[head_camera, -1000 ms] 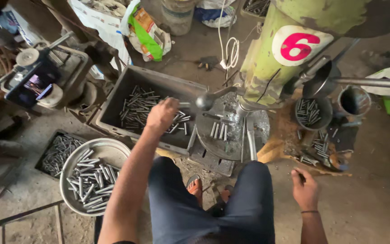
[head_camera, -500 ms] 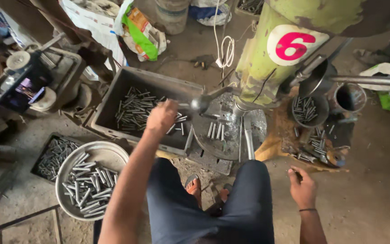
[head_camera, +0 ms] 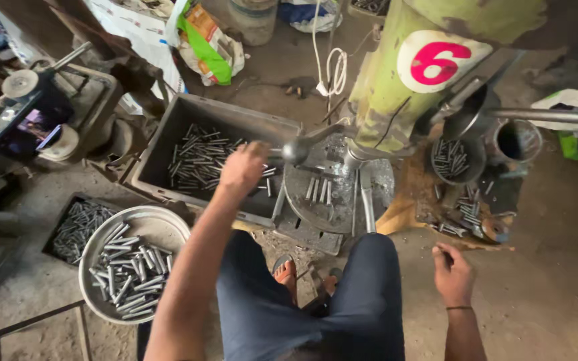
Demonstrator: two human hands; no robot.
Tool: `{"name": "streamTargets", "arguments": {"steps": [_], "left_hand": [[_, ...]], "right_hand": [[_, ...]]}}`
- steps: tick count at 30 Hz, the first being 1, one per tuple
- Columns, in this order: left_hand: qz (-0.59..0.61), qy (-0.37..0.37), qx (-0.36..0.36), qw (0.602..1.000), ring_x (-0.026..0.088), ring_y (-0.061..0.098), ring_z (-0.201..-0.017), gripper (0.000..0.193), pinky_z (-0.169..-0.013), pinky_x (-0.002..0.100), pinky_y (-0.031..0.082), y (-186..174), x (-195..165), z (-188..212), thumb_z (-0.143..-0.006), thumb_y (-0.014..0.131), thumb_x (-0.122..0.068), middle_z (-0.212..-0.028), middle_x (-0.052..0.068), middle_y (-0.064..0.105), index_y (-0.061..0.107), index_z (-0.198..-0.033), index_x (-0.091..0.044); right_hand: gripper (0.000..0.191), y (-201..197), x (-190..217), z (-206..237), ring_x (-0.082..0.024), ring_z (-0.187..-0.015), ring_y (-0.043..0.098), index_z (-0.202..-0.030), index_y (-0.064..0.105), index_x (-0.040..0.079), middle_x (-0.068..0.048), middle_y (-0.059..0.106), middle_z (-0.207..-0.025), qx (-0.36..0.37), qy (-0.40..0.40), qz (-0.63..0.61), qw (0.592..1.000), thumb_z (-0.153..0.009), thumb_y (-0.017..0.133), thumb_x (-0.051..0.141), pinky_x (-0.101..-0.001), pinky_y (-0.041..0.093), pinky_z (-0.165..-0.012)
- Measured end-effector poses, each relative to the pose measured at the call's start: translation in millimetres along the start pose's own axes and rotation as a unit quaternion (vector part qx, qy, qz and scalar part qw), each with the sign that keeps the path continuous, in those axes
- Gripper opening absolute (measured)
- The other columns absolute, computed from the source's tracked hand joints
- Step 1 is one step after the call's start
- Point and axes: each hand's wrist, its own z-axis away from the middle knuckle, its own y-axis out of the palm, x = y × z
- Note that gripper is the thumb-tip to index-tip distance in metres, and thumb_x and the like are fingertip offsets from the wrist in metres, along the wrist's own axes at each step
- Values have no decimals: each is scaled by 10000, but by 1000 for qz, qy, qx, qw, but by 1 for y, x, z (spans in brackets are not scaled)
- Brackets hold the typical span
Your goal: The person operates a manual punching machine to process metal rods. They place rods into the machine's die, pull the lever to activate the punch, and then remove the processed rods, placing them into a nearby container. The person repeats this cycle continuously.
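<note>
Steel rods, short and grey, lie in five groups across the floor, shown left to right. A small dark tray [head_camera: 75,227] holds a loose heap, too many to count. Just beside it, one round metal basin [head_camera: 135,264] holds several dozen more. One rectangular grey bin [head_camera: 199,157] behind it holds another heap. The left hand [head_camera: 243,167] hangs over the bin's near right corner, fingers curled loosely inward; whether it pinches a rod cannot be told. Close to its right stands one ball-ended lever [head_camera: 296,150] of the green drill press [head_camera: 396,80]. On the round press table [head_camera: 326,194] lie about four rods, side by side. One small round pot [head_camera: 455,159] right of the column holds a further cluster, with scattered rods below it. The right hand [head_camera: 453,275], low and well apart, is loosely closed, fingertips pressed together on something too small to identify.
</note>
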Motion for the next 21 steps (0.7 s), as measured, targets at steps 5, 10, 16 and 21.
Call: {"name": "streamTargets", "arguments": {"steps": [5, 10, 16, 21], "left_hand": [[-69, 40, 146, 986, 358, 653, -1065, 342, -834, 450, 579, -4, -27, -17, -714, 700, -193, -1248, 132, 642, 711, -1050, -127], [-66, 63, 86, 992, 359, 679, -898, 183, -646, 475, 596, 47, -82, -21, -918, 634, -185, -1088, 149, 660, 678, -1065, -85], [-71, 34, -20, 997, 344, 644, -870, 336, -682, 448, 577, 15, -31, -2, -824, 630, -204, -1082, 137, 656, 656, -1127, -60], [18, -40, 35, 998, 354, 640, -988, 201, -847, 479, 560, 1, -35, -17, -867, 615, -202, -1075, 108, 662, 690, -1031, -113]], "right_hand": [[284, -21, -10, 12, -251, -746, 644, -1221, 753, 58, -124, 718, -899, -3, 157, -25, 987, -1016, 743, 255, -389, 541, -691], [267, 7, 9, -6, -160, -852, 715, -1152, 752, 65, -102, 753, -917, 7, -31, 13, 999, -978, 741, 268, -321, 553, -816], [295, -6, 1, 5, -170, -832, 711, -1175, 750, 69, -117, 758, -938, 6, 28, 41, 999, -992, 731, 300, -325, 552, -806], [293, -33, -20, 26, -166, -868, 695, -1187, 764, 70, -113, 747, -917, 4, 20, 81, 996, -1018, 718, 305, -335, 546, -825]]}}
